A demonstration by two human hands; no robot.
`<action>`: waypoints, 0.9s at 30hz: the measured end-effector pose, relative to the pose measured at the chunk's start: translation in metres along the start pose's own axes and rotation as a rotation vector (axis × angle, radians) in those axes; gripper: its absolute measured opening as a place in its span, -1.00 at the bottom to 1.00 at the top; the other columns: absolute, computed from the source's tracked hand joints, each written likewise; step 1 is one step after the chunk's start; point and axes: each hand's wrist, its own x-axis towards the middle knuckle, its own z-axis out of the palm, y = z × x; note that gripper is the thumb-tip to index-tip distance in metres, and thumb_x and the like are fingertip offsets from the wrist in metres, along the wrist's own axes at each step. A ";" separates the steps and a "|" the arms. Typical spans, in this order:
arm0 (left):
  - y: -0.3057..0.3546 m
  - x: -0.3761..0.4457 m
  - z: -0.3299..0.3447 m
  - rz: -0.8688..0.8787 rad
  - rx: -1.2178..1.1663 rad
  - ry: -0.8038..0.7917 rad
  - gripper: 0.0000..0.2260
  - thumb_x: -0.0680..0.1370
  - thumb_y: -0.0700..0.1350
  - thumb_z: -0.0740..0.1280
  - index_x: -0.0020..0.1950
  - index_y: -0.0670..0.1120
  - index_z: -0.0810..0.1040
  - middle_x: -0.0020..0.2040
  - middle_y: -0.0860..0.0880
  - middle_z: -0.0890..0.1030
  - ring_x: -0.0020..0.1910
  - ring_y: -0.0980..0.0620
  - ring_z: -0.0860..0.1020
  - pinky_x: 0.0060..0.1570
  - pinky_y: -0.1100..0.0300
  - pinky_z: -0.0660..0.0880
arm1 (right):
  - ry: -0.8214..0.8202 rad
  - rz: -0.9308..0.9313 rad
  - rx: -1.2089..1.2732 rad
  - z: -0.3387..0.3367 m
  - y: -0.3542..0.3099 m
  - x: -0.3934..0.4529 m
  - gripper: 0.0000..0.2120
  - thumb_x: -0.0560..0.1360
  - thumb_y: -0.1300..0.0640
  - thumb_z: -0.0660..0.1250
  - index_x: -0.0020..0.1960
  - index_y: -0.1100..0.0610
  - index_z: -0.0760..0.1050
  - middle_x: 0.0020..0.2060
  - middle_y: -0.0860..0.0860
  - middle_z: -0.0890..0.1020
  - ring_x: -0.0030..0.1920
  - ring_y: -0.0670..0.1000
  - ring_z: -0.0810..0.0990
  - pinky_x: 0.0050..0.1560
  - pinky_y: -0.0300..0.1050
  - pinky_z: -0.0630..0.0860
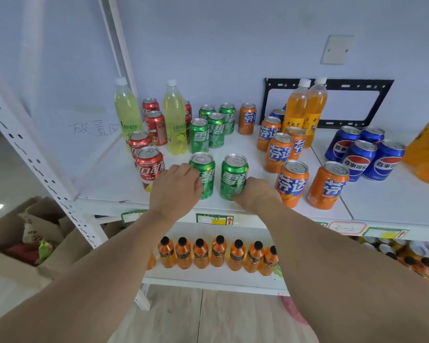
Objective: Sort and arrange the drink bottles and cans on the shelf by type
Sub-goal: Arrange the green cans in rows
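On the white shelf (233, 147) two green Sprite cans stand near the front edge. My left hand (175, 186) grips the left green can (203, 169). My right hand (256, 191) grips the right green can (233, 177) from its lower right side. Behind them stand several more green cans (208, 129). Red cola cans (146, 149) and two pale yellow bottles (174, 120) are at the left. Orange Fanta cans (292, 181), two orange bottles (305, 107) and blue Pepsi cans (362, 154) fill the right.
A white perforated upright (35, 157) frames the shelf's left side. Below, a lower shelf holds a row of small orange bottles (218, 253). Cardboard boxes (22, 243) with packets sit on the floor at left. An orange bag (426, 154) lies at the far right.
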 end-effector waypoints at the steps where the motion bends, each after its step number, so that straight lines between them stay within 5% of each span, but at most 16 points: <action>1: 0.001 0.003 -0.001 0.027 0.007 0.027 -0.73 0.53 -0.05 0.18 -0.14 -0.13 0.63 -0.20 -0.05 0.60 -0.28 -0.08 0.53 -0.40 0.11 0.44 | 0.044 -0.027 -0.080 -0.005 -0.002 -0.005 -0.77 0.53 -0.04 0.24 0.05 0.10 0.49 -0.09 0.03 0.56 -0.14 0.10 0.50 -0.17 -0.08 0.44; 4: 0.005 0.013 -0.006 0.085 0.025 0.083 -0.79 0.54 -0.08 0.24 -0.13 -0.13 0.63 -0.18 -0.05 0.60 -0.26 -0.08 0.51 -0.38 0.09 0.44 | 0.146 -0.099 -0.268 -0.024 -0.007 -0.018 -0.90 0.54 0.09 0.20 -0.07 0.08 0.46 -0.19 0.04 0.51 -0.20 0.10 0.48 -0.23 -0.10 0.42; 10: 0.012 0.045 -0.018 0.167 -0.022 0.160 -0.80 0.55 -0.11 0.26 -0.12 -0.16 0.64 -0.16 -0.07 0.61 -0.24 -0.09 0.52 -0.34 0.07 0.46 | 0.431 -0.313 -0.369 -0.058 -0.009 -0.014 -0.78 0.58 0.06 0.14 0.11 0.12 0.47 -0.02 0.07 0.57 -0.04 0.13 0.56 -0.22 -0.06 0.36; 15: 0.009 0.078 -0.018 0.195 0.011 0.139 -0.79 0.54 -0.09 0.25 -0.15 -0.14 0.63 -0.18 -0.06 0.60 -0.24 -0.08 0.50 -0.33 0.07 0.44 | 0.528 -0.438 -0.346 -0.077 -0.018 0.001 -0.75 0.60 0.00 0.09 0.02 0.12 0.46 -0.07 0.06 0.57 -0.12 0.11 0.51 -0.25 -0.07 0.38; 19: -0.001 0.103 -0.011 0.170 0.040 0.117 -0.85 0.51 -0.10 0.33 -0.20 -0.13 0.62 -0.21 -0.05 0.58 -0.26 -0.06 0.51 -0.36 0.16 0.29 | 0.532 -0.433 -0.294 -0.087 -0.028 0.030 -0.73 0.61 -0.02 0.10 0.07 0.12 0.48 -0.04 0.06 0.57 -0.08 0.10 0.52 -0.25 -0.09 0.34; 22: -0.011 0.122 0.005 0.094 -0.004 0.083 -0.82 0.51 -0.09 0.30 -0.16 -0.15 0.63 -0.18 -0.07 0.59 -0.24 -0.10 0.55 -0.41 0.14 0.39 | 0.516 -0.397 -0.271 -0.092 -0.037 0.060 -0.72 0.60 -0.05 0.11 0.05 0.11 0.48 -0.02 0.07 0.58 -0.12 0.10 0.49 -0.24 -0.09 0.33; 27: -0.027 0.154 0.032 -0.255 -0.191 -0.172 -0.65 0.59 0.03 0.24 0.30 -0.10 0.51 0.28 -0.05 0.50 0.20 -0.09 0.50 -0.06 0.04 0.49 | 0.328 -0.340 -0.070 -0.093 -0.052 0.121 -0.69 0.58 -0.10 0.18 0.14 0.10 0.48 0.06 0.09 0.59 -0.02 0.11 0.53 -0.10 -0.04 0.47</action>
